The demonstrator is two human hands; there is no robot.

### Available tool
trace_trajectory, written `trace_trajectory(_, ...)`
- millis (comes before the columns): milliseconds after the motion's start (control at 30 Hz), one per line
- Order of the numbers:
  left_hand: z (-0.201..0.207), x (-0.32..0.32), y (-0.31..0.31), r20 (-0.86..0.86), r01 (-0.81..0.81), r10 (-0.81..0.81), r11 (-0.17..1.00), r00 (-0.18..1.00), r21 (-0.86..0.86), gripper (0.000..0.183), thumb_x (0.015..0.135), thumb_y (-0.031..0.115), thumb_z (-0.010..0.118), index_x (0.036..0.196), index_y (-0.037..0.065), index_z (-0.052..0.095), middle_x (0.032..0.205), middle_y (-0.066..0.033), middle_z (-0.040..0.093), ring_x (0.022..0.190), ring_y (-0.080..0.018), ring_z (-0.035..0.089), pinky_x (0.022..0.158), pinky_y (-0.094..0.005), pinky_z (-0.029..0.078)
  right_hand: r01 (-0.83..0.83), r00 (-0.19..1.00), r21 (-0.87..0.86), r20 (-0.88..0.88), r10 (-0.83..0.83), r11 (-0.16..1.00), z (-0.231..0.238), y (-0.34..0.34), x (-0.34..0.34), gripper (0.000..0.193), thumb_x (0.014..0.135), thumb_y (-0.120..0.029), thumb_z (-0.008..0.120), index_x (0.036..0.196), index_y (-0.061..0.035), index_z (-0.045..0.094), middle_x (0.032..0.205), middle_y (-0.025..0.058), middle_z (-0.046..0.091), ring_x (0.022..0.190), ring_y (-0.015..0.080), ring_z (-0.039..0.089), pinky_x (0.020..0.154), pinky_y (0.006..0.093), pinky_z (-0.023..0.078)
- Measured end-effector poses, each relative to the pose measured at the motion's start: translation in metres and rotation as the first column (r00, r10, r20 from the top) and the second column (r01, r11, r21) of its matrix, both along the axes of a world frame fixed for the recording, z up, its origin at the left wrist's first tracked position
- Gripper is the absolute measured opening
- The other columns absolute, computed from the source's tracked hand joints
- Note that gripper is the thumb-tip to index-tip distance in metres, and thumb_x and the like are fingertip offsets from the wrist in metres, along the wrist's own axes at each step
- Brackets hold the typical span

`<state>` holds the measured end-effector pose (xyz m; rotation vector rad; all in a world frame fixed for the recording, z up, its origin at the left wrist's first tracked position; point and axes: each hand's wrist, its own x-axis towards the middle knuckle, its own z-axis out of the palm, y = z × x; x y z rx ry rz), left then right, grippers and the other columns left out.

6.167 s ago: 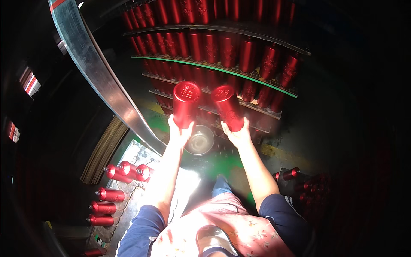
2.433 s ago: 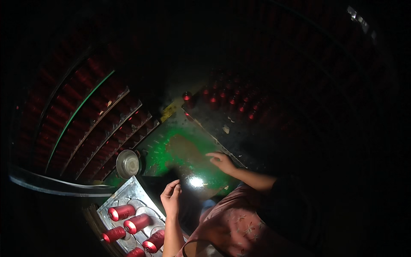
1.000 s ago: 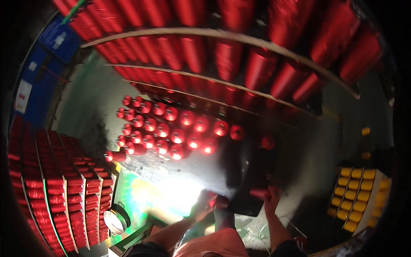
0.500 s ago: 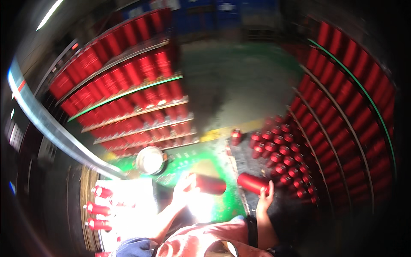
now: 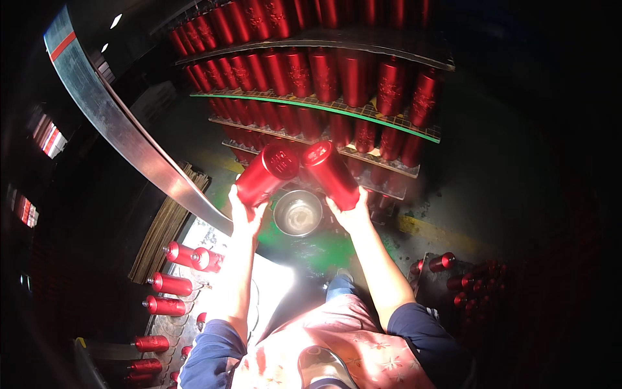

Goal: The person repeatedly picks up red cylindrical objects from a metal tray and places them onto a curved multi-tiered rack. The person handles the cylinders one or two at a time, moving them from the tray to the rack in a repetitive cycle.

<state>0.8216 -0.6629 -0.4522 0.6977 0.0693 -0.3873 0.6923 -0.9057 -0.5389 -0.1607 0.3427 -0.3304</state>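
My left hand (image 5: 246, 211) is closed around the lower part of a shiny red bottle (image 5: 260, 178), which tilts up and to the right. Another red bottle (image 5: 334, 178), leaning up and to the left, is gripped by my right hand (image 5: 352, 211). Both bottles show their flat round ends; those ends come close together in front of the shelves, and whether they touch I cannot tell. Beneath them, on the floor, stands a round metal pot (image 5: 298, 212).
Ahead rises a rack with green-edged shelves (image 5: 363, 115) full of red bottles. A shiny metal post (image 5: 129, 123) slants across the left, near stacked thin boards (image 5: 162, 227). Red bottles (image 5: 172, 284) sit along a brightly lit surface at left; others (image 5: 443, 262) stand at lower right.
My view has turned toward the shelf rack. Both hands have lifted their bottles and brought them together ahead of me; the right one came over from beside the bottles at right.
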Motion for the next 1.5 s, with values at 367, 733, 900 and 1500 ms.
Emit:
trace_trajectory(367,-0.112,0.181,-0.049,-0.318,-0.051,-0.092,0.909,0.944,-0.413,0.075,0.081,0.056,0.061,0.121,-0.007,0.052,0.106,-0.0235,0.059,0.078,-0.0281,0.063,0.059,-0.0272,0.063,-0.655,0.753,0.417,0.302,0.584,0.630,0.026,-0.003,0.254,0.074,0.092,-0.068,0.044,0.129,-0.0046,0.056,0.124,0.0220,0.054,0.109,0.0425,0.056,0.076,0.0405,0.063)
trace_trajectory(733,-0.097,0.229,-0.074,-0.427,-0.237,-0.040,0.784,0.903,-0.573,0.084,0.084,0.073,0.052,0.121,-0.002,0.055,0.108,-0.0232,0.062,0.074,-0.0289,0.064,0.057,-0.0294,0.063,-0.719,0.694,0.360,0.324,0.643,0.595,0.024,-0.009,0.323,0.071,0.091,-0.061,0.053,0.129,-0.0012,0.054,0.125,0.0267,0.051,0.109,0.0426,0.057,0.073,0.0413,0.063)
trace_trajectory(900,-0.096,0.242,-0.076,-0.425,-0.205,-0.068,0.800,0.903,-0.563,0.084,0.085,0.076,0.047,0.125,0.002,0.054,0.113,-0.0256,0.060,0.073,-0.0295,0.066,0.056,-0.0294,0.063,-0.749,0.662,0.392,0.413,0.625,0.534,0.026,-0.008,0.331,0.070,0.089,-0.062,0.056,0.127,-0.0034,0.057,0.123,0.0261,0.054,0.109,0.0431,0.057,0.071,0.0437,0.064)
trace_trajectory(1500,-0.089,0.215,-0.087,-0.315,-0.036,-0.162,0.841,0.935,-0.539,0.089,0.082,0.077,0.053,0.132,0.003,0.049,0.119,-0.0278,0.057,0.080,-0.0302,0.068,0.059,-0.0304,0.064,-0.753,0.639,0.309,0.556,0.532,0.581,0.033,-0.032,0.283,0.065,0.094,-0.051,0.054,0.136,-0.0018,0.048,0.125,0.0293,0.055,0.111,0.0452,0.056,0.079,0.0471,0.061)
